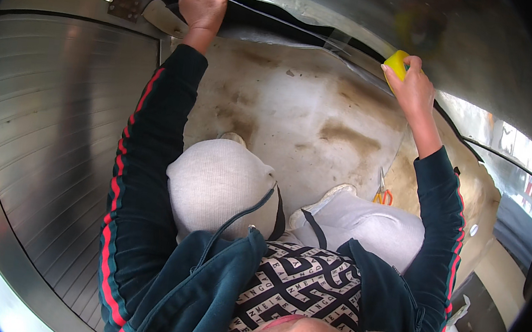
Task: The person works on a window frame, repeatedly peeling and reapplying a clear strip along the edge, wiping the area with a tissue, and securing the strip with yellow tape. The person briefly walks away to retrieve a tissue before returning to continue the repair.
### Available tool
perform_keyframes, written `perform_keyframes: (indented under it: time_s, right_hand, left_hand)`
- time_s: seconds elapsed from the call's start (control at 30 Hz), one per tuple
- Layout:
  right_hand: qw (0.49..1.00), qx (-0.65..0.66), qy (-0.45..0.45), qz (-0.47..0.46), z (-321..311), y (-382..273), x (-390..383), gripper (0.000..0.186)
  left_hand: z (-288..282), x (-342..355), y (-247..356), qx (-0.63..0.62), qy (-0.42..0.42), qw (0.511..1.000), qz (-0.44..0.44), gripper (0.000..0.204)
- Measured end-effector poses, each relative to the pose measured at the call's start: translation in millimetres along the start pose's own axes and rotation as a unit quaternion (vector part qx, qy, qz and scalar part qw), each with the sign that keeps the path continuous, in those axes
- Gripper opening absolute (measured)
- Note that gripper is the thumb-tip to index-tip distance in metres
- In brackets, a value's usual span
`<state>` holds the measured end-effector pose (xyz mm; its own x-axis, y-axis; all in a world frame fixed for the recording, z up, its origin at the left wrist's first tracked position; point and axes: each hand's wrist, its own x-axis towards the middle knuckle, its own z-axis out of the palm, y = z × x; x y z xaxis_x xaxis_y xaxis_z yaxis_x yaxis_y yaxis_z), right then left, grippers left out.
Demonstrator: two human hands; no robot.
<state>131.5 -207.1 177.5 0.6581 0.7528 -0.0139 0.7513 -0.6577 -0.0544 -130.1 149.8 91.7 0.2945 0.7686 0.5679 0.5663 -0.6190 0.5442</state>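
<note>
My right hand [413,87] is closed round a bright yellow roll [396,64] that looks like tape, held against the edge of a shiny metal panel. At the upper left, my left hand [204,5] is raised with thumb and fingers pinched together. From it a thin, pale strip [282,20] stretches along the panel's lower edge toward the roll; it looks like clear tape. What exactly sits between the left fingertips is too small to make out. Below the strip runs a dark gap, with a transparent patch [338,41] across it.
Scissors [381,191] with orange and yellow handles lie on the stained, pale sheet [287,96] beside my right knee. A ribbed metal shutter door [53,129] stands at the left, with a hinge [125,4] above it. The reflective panel [476,46] overhangs at the upper right.
</note>
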Motion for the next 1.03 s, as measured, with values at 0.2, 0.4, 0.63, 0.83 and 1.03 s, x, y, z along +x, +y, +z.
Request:
perform_keyframes:
  time_s: [0.2,0.4,0.63,0.83,1.03]
  right_hand:
    - [1.0,-0.002,0.013,-0.009,0,0,3,0.057]
    - [1.0,0.002,0.005,-0.007,0,-1,6,0.057]
    - [1.0,0.004,0.015,-0.017,0,-3,10,0.059]
    - [1.0,0.013,0.012,-0.02,2,-1,12,0.059]
    - [0.999,0.04,0.013,-0.021,3,3,14,0.062]
  left_hand:
    - [18,-11,37,0.108,-0.125,0.985,0.058,0.032]
    - [28,-14,67,0.1,-0.205,0.97,0.083,0.034]
    - [40,-11,97,0.055,-0.32,0.938,0.118,0.033]
    - [61,-11,126,0.016,-0.407,0.891,0.2,0.029]
    - [71,-5,161,0.1,-0.502,0.834,0.207,0.035]
